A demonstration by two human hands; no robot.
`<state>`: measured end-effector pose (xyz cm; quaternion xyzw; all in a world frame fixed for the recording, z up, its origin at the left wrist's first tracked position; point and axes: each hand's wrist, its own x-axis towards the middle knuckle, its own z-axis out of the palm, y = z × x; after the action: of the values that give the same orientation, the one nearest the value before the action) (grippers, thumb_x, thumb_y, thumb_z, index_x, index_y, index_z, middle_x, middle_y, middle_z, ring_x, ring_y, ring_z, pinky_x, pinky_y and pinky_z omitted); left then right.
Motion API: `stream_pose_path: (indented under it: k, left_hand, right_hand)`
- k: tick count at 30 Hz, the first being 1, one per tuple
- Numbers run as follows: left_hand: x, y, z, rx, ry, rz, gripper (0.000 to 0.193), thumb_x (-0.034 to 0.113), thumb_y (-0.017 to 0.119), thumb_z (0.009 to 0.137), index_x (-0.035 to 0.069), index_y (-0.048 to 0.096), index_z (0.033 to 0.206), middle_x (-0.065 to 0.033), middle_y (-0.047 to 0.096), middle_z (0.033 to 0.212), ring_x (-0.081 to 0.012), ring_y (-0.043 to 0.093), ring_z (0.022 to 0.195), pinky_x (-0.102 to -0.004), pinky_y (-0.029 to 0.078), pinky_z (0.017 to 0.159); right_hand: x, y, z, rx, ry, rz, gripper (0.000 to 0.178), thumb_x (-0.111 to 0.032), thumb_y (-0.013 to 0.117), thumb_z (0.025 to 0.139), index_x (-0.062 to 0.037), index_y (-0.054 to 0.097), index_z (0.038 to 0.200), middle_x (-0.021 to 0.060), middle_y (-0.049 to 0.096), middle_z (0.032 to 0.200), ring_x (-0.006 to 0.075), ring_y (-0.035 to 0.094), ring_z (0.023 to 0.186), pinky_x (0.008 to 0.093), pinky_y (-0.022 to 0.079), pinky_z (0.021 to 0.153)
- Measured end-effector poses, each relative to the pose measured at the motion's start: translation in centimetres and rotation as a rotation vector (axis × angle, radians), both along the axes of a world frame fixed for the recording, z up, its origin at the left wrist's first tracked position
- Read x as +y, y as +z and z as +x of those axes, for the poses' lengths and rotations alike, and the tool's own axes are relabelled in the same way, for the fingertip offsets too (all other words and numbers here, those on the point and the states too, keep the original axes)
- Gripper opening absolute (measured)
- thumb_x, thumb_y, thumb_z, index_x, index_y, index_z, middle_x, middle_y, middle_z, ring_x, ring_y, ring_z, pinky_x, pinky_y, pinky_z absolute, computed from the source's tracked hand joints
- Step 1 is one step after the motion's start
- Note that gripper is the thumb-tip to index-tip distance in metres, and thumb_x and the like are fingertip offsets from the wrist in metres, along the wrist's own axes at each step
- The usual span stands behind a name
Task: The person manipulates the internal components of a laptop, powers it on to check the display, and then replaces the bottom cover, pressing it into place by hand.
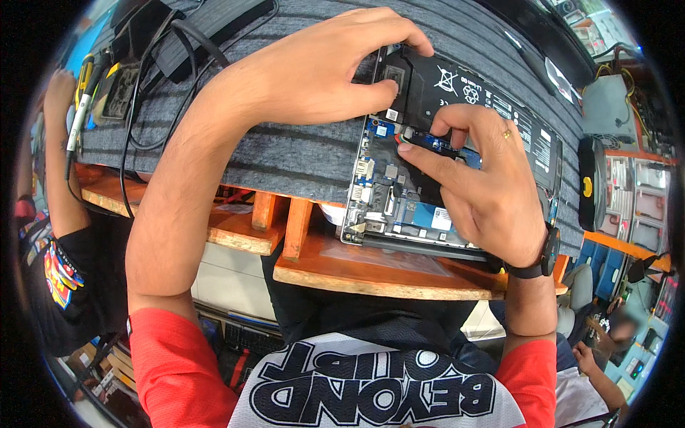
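An opened laptop (382,239) lies on the grey striped mat with its inside showing: a black flat battery (492,96) along the far side, and boards and ports nearer me. My left hand (321,68) is over the laptop's far left corner, thumb and fingertip apart and resting near the battery's left end. My right hand (492,178) reaches in from the right. One outstretched finger touches beside small coloured wires (400,139) near a blue circuit board (437,143). Another finger bends down near that board, apart from the first. The palm hides part of the laptop.
A black box-shaped device (196,43) and black cables (187,89) lie at the far left, near a yellow screwdriver (85,75) and a pen-shaped tool (77,132). Another person's hand (60,93) is beside them. The orange wooden bench edge (385,282) runs close to me.
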<state>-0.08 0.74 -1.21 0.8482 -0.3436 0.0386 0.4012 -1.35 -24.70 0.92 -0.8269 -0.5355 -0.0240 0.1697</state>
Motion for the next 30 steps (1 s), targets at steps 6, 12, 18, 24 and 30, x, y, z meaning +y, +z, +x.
stream_pose_path:
  k: [6, 12, 18, 24, 30]
  left_hand:
    - [0.3, -0.6, -0.5, -0.063, 0.128, 0.119, 0.048, 0.011, 0.063, 0.092, 0.008, 0.053, 0.138, -0.0109, 0.055, 0.136, -0.0277, 0.049, 0.132, -0.0415, 0.035, 0.115]
    - [-1.5, 0.5, -1.6, 0.008, 0.271, -0.092, 0.042, 0.012, 0.063, 0.094, 0.003, 0.056, 0.135, -0.0108, 0.060, 0.127, -0.0196, 0.058, 0.119, -0.0332, 0.049, 0.098]
    - [-4.1, 0.8, -4.7, 0.237, 0.734, 0.032, 0.048, 0.036, 0.063, 0.096, -0.005, 0.064, 0.121, -0.0151, 0.062, 0.102, -0.0224, 0.060, 0.093, -0.0340, 0.048, 0.080]
    - [-6.6, 0.6, -5.4, 0.305, 0.819, 0.007, 0.065, 0.050, 0.059, 0.096, -0.010, 0.063, 0.120, -0.0222, 0.058, 0.111, -0.0295, 0.059, 0.102, -0.0359, 0.046, 0.091]
    - [-8.1, 1.0, -4.8, 0.364, 0.892, -0.097, 0.063, 0.046, 0.055, 0.093, -0.010, 0.063, 0.120, -0.0275, 0.058, 0.119, -0.0344, 0.049, 0.117, -0.0389, 0.037, 0.103]
  right_hand:
    - [-1.6, 0.6, 0.6, 0.011, -0.020, 0.050, 0.049, 0.006, 0.058, 0.070, -0.0111, 0.074, 0.112, 0.0106, 0.057, 0.112, 0.0237, 0.054, 0.089, 0.0358, 0.044, 0.083]
    - [-8.3, 4.6, 3.1, 0.004, -0.408, 0.346, 0.032, -0.002, 0.055, 0.092, -0.0067, 0.068, 0.121, 0.0106, 0.061, 0.107, 0.0202, 0.059, 0.092, 0.0313, 0.047, 0.077]
    - [-19.5, -0.1, 1.0, 0.071, -0.976, 0.207, 0.034, -0.030, 0.061, 0.099, 0.0022, 0.069, 0.108, 0.0197, 0.064, 0.090, 0.0302, 0.063, 0.083, 0.0375, 0.048, 0.076]
    - [-19.4, -1.7, 1.1, 0.312, -0.890, 0.349, 0.050, -0.040, 0.054, 0.102, 0.0079, 0.067, 0.102, 0.0219, 0.064, 0.094, 0.0322, 0.058, 0.094, 0.0379, 0.044, 0.087]
    - [-19.1, -0.6, 1.4, 0.432, -0.890, 0.339, 0.059, -0.046, 0.048, 0.101, 0.0096, 0.069, 0.096, 0.0293, 0.065, 0.095, 0.0391, 0.056, 0.100, 0.0427, 0.043, 0.093]
